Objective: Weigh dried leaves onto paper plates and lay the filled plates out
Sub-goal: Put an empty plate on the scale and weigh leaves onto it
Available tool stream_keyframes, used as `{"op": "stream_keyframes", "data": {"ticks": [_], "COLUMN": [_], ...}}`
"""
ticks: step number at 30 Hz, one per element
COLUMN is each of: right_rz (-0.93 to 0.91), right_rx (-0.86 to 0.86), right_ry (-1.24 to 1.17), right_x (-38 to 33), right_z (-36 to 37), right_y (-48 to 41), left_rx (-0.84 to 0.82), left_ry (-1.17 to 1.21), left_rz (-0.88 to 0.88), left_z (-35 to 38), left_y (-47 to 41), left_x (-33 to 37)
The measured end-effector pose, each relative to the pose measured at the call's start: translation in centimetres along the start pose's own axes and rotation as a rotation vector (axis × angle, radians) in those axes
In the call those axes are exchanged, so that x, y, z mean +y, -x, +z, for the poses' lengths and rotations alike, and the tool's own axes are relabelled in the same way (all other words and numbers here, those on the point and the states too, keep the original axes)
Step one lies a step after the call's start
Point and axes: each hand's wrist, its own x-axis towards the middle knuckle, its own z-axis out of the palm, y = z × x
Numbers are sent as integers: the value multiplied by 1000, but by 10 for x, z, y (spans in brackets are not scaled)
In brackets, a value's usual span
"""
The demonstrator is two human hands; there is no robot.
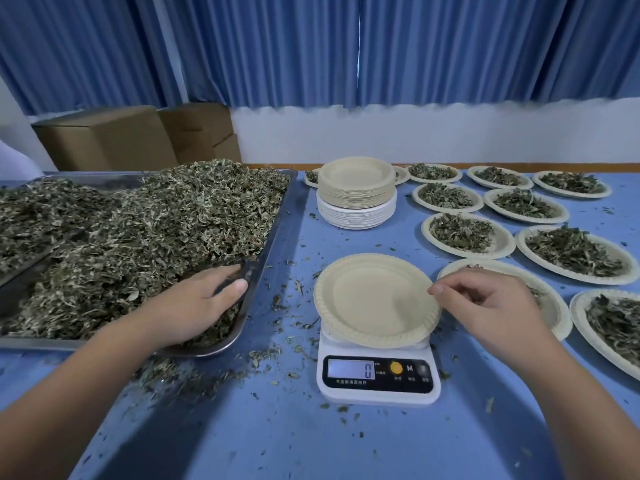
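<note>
Pinching plate (374, 299), right hand (491, 306) masking another

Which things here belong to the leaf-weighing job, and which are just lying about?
In use: heap of dried green leaves in the steel tray, under the left hand; empty beige paper plate, its rim pinched by the right hand, on the white digital scale; stack of spare paper plates; leaf-filled plates.
Lying about: brown cardboard boxes; blue curtains; scattered leaf crumbs.
</note>
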Motion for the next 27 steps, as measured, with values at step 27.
{"op": "stream_keyframes", "data": {"ticks": [27], "right_rz": [29], "right_rx": [23], "right_ry": [-35], "right_x": [-1], "right_z": [2], "right_y": [3], "left_rx": [301], "left_ry": [-169], "left_rz": [52], "left_z": [35], "left_y": [51], "left_x": [2]}}
